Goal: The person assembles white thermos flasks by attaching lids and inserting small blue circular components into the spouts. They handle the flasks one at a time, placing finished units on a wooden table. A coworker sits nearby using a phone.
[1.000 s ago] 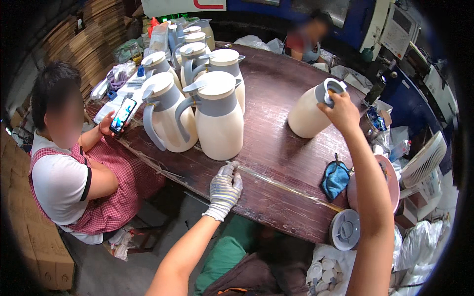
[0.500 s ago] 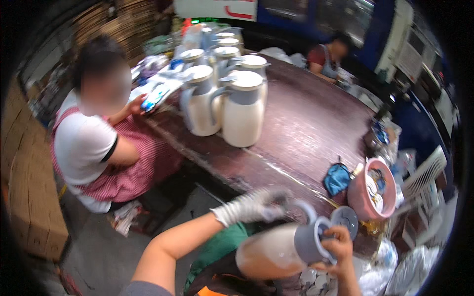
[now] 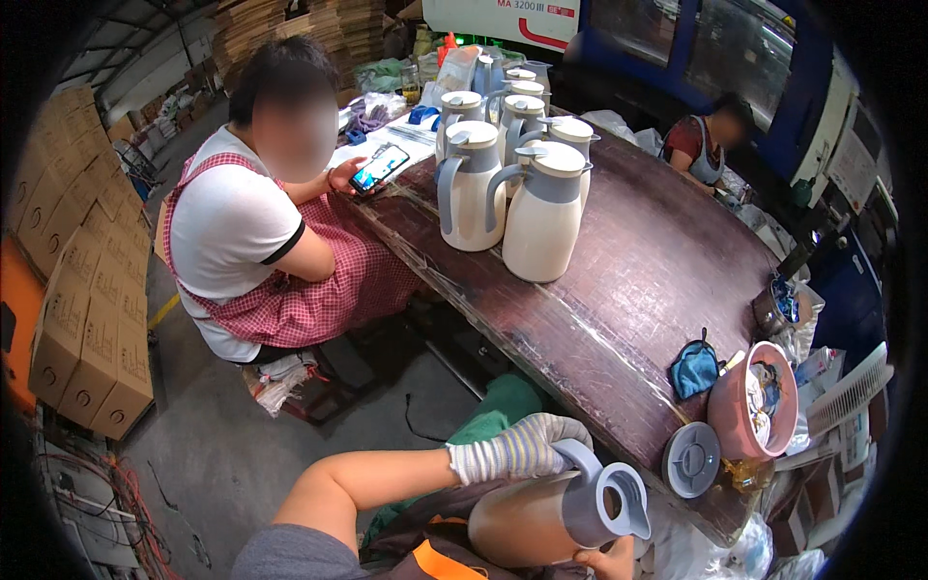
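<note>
A cream thermos jug (image 3: 527,517) with a grey collar, spout and handle lies tilted across my lap, its open mouth toward the right. My left hand (image 3: 522,447), in a striped knit work glove, is closed round the jug's grey handle. Bare and partly hidden, my right hand (image 3: 611,561) grips the jug's lower side just below the collar. On the table's near corner, to the right of the mouth, rests a round grey disc part (image 3: 691,459).
Several lidded cream jugs (image 3: 543,217) stand on the dark red table (image 3: 657,251). A pink basket (image 3: 754,401) of small parts and a blue pouch (image 3: 694,367) sit at right. A seated person (image 3: 251,222) holds a phone at left; another person (image 3: 701,145) is across the table. Cartons (image 3: 87,338) stack far left.
My left hand has gone from beside the handle to gripping it. My right hand has moved from the jug's mouth down to its lower side. The view has shifted too.
</note>
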The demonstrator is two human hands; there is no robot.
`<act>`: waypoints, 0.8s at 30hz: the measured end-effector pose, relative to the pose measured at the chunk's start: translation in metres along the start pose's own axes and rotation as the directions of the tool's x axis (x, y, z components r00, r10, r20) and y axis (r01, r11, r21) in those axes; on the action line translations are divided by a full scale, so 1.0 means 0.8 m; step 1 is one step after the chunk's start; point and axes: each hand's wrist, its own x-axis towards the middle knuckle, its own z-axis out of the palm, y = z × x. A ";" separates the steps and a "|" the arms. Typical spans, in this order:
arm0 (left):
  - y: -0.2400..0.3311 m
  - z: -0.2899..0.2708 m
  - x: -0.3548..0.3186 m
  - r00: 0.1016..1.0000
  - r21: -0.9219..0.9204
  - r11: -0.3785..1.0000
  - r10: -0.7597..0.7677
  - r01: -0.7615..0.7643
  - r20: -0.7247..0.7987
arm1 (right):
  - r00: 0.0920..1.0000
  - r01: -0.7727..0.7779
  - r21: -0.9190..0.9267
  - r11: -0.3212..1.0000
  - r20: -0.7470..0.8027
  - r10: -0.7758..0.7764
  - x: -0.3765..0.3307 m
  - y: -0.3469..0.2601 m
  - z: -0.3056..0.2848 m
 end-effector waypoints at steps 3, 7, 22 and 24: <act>0.001 0.001 -0.016 1.000 -0.013 1.000 -0.012 0.012 0.008 | 0.992 0.129 0.004 0.992 0.006 -0.129 -0.011 0.005 0.020; 0.004 0.006 -0.026 1.000 0.059 0.998 -0.012 0.011 0.009 | 0.992 0.112 -0.024 0.993 -0.064 -0.113 -0.031 -0.007 0.035; -0.005 -0.006 -0.028 0.984 0.144 0.987 -0.042 0.068 -0.175 | 0.913 0.001 -0.096 0.995 -0.406 -0.040 0.040 0.157 -0.131; -0.016 0.005 -0.026 0.979 0.064 0.992 -0.094 0.107 -0.181 | 0.805 -0.078 -0.399 0.914 -0.566 -0.178 0.035 0.253 -0.158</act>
